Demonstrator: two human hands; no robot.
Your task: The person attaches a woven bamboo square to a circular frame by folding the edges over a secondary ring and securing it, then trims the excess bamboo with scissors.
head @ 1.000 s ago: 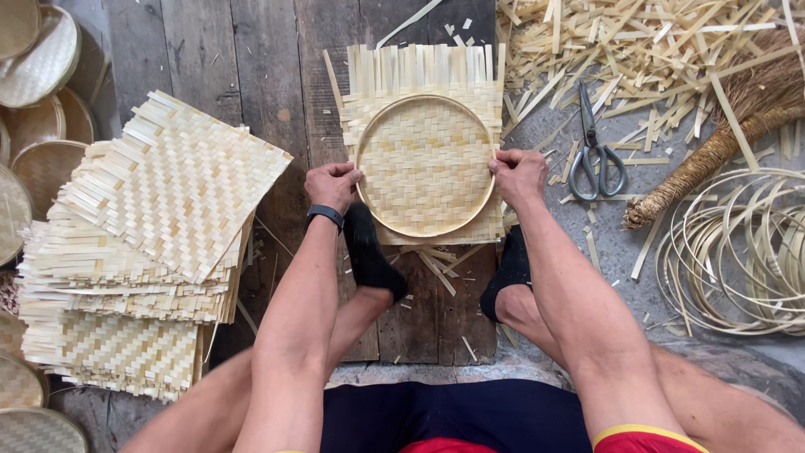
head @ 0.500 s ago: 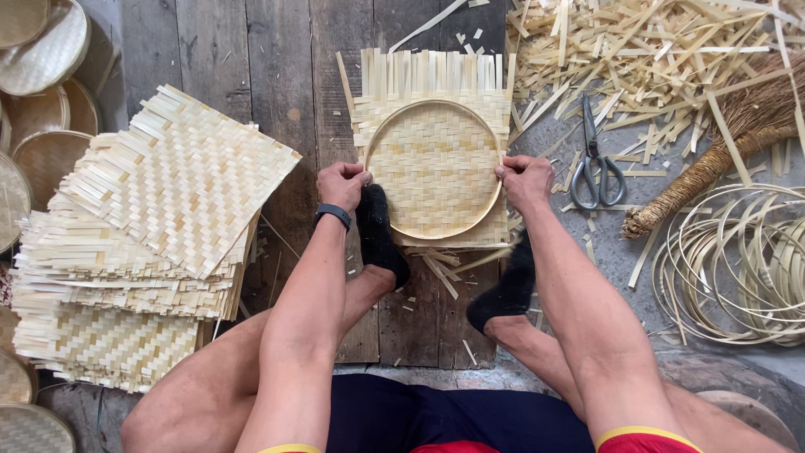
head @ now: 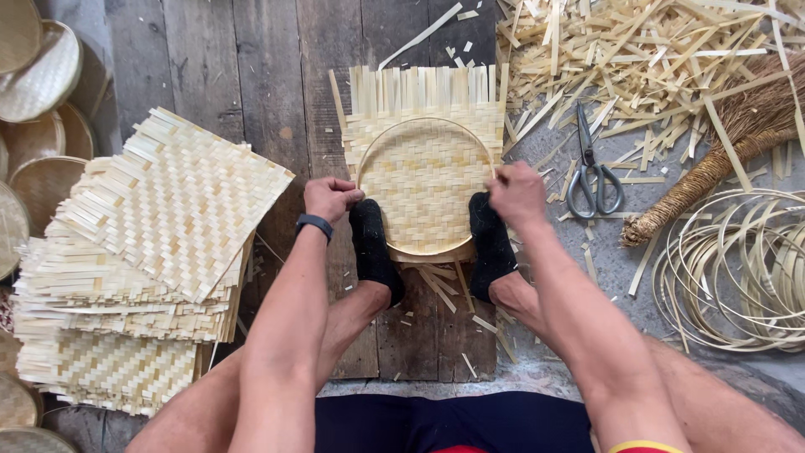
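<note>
A woven bamboo mat (head: 423, 109) with a round bamboo hoop (head: 394, 134) pressed into it lies on the wooden boards ahead of me. My left hand (head: 331, 198) grips the hoop's left rim, a dark band on its wrist. My right hand (head: 517, 193) grips the right rim. My two feet in black socks (head: 373, 247) press on the near edge of the mat from both sides. Loose strip ends stick out at the mat's far side.
A tall stack of square woven mats (head: 142, 268) lies at the left, with finished round trays (head: 38, 75) beyond it. Scissors (head: 591, 172), a straw brush (head: 713, 168), coiled bamboo rings (head: 746, 268) and a heap of bamboo offcuts (head: 637, 50) sit at the right.
My feet have slid forward onto the mat's near edge. Both hands have come nearer along the hoop's sides, and the mat sits slightly nearer to me.
</note>
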